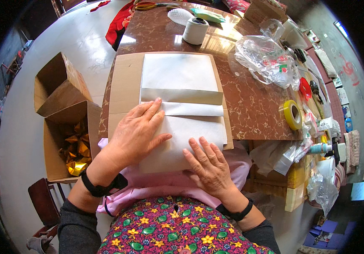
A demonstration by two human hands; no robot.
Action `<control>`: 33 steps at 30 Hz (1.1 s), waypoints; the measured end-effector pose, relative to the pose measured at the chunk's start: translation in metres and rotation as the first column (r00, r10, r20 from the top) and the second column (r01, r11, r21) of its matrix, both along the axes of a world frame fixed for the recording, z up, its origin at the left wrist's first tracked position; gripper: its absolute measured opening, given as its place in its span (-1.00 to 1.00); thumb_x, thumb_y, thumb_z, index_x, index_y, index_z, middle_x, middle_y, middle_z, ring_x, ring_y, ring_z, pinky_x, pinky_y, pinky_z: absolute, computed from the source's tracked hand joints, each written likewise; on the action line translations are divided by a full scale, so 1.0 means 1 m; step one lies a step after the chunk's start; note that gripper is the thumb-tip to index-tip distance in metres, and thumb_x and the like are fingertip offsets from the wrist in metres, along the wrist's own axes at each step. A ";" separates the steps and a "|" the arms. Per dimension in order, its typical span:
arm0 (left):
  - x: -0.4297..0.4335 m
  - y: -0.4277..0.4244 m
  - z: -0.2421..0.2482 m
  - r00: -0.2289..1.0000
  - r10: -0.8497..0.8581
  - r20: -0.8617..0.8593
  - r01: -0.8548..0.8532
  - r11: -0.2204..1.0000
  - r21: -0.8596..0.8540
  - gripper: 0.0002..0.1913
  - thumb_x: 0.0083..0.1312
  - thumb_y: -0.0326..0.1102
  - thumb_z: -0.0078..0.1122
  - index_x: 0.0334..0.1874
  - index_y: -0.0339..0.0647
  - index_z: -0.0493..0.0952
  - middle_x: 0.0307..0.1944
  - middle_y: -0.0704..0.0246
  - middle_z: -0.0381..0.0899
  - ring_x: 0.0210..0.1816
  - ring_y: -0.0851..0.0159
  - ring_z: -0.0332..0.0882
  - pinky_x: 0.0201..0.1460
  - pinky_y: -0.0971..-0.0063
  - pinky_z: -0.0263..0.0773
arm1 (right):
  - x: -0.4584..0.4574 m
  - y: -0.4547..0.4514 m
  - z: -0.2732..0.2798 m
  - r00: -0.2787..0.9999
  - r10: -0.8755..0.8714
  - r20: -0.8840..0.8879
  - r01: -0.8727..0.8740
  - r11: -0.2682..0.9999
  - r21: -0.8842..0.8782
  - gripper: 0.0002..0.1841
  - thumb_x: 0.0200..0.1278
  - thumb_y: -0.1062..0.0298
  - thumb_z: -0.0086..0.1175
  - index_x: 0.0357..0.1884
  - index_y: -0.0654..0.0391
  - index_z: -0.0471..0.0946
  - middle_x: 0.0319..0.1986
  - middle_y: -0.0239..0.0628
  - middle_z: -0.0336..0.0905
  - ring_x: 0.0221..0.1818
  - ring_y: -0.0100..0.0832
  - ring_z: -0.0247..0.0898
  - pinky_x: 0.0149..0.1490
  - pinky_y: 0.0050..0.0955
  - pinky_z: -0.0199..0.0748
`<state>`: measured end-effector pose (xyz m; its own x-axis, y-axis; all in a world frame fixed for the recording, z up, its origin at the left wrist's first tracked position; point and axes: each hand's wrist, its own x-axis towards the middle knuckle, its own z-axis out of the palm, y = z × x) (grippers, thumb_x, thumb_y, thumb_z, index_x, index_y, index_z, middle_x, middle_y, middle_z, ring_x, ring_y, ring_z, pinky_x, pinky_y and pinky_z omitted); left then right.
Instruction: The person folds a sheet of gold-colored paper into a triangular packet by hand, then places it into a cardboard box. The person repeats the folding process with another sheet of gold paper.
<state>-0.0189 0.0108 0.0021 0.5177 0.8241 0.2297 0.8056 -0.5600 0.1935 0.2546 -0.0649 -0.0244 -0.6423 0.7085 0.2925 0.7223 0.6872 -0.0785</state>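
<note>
Several white paper sheets (pixel 179 71) lie on a flat piece of corrugated cardboard (pixel 126 82) at the table's front edge. Across their middle run a greyish folded strip (pixel 182 96) and a white folded strip (pixel 194 109). Nearer to me, a white paper flap (pixel 182 130) reaches past the cardboard over my lap. My left hand (pixel 139 128) rests palm down on the left side of the papers, fingertips at the folded strips and thumb spread. My right hand (pixel 209 166) lies over the flap's near right part, fingers apart; its thumb is partly hidden.
A brown marbled table (pixel 251 111) carries a white thread cone (pixel 196 30), a clear plastic bag (pixel 264 60) and a yellow tape roll (pixel 292 115). On the left, an open carton (pixel 50 152) holds gold foil pieces (pixel 77 166); another carton (pixel 56 84) stands behind it.
</note>
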 end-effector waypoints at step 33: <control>-0.020 0.004 0.019 0.831 0.075 0.551 -0.242 0.941 0.236 -0.67 0.63 -0.30 0.05 0.28 -0.35 0.59 0.29 0.08 0.63 0.24 0.03 0.60 0.41 0.22 0.41 | 0.017 0.128 0.041 0.866 -0.300 -0.400 0.122 0.903 -0.413 -0.82 0.19 0.32 0.48 -0.29 0.22 0.76 -0.38 -0.24 0.66 -0.23 -0.24 0.53 0.00 -0.29 0.44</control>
<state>-0.0389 0.0144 0.0209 0.1153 0.7386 0.6642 0.7080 -0.5301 0.4666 0.2719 0.0630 0.0164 -0.3283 0.9223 0.2037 0.6711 0.3795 -0.6368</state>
